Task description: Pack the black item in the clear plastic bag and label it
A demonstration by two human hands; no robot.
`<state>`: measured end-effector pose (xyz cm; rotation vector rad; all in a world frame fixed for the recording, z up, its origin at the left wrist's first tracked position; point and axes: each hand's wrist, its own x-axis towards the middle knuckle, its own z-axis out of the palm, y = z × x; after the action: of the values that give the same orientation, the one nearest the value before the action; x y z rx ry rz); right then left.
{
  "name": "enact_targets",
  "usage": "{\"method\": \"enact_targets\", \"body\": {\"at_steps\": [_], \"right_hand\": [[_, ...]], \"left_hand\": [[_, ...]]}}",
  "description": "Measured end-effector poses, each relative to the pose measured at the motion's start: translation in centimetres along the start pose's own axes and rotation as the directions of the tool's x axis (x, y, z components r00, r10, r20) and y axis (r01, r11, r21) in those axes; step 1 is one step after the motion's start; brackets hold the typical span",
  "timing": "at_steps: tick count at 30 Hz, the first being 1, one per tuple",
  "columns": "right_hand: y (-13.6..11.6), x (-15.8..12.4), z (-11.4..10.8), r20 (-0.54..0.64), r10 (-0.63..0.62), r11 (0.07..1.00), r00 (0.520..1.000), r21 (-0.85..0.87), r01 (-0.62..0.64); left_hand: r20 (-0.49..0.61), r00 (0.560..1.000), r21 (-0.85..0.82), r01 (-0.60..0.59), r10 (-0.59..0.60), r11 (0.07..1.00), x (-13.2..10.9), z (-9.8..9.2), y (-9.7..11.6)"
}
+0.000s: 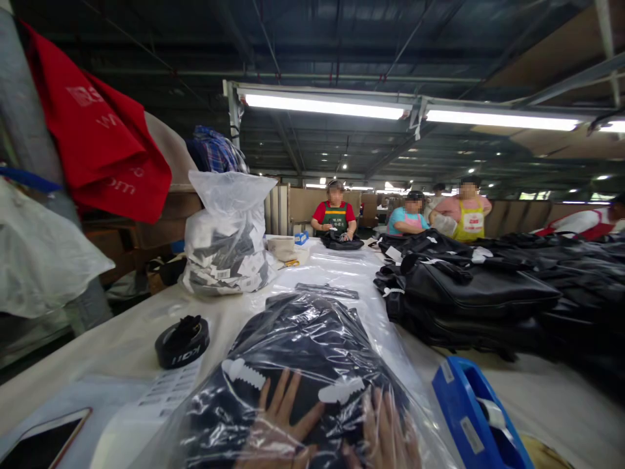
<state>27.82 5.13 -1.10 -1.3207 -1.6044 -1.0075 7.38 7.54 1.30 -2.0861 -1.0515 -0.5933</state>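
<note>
A black bag lies on the table in front of me, covered by a clear plastic bag. Two white wavy-edged pieces show on the black bag, one near each hand. My left hand appears to be beneath the film, its fingers spread flat over the black surface. To its right, my right hand also rests flat on the black bag under the film, fingers stretched forward. Neither hand grips anything visible. Both wrists are cut off by the bottom edge.
Stacked black bags fill the right side. A blue tape dispenser stands near my right hand. Leftward are a black roll, printed sheets, a phone and a plastic sack of labels. Several people work beyond.
</note>
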Motion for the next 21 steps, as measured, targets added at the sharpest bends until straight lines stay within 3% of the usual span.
{"method": "enact_targets", "body": {"at_steps": [7, 12, 17, 21], "right_hand": [[1.6, 2.1, -0.4, 0.189, 0.121, 0.986, 0.974, 0.092, -0.140], [2.3, -0.2, -0.1, 0.404, 0.110, 0.973, 0.908, 0.141, -0.181], [2.5, -2.8, 1.1, 0.531, 0.219, 0.900, 0.819, 0.215, -0.380], [2.7, -2.9, 1.3, 0.581, 0.223, 0.864, 0.782, 0.253, -0.434]], "left_hand": [[0.140, 0.989, -0.113, 0.056, -0.040, 0.992, -0.1, -1.0, 0.4], [0.194, 0.978, -0.142, 0.102, -0.073, 0.985, -0.4, -0.9, 1.2], [0.223, 0.966, -0.111, 0.159, -0.131, 0.981, -0.3, -0.7, 1.9], [0.145, 0.988, -0.083, 0.066, -0.053, 0.994, -0.1, -0.9, 1.3]]}}
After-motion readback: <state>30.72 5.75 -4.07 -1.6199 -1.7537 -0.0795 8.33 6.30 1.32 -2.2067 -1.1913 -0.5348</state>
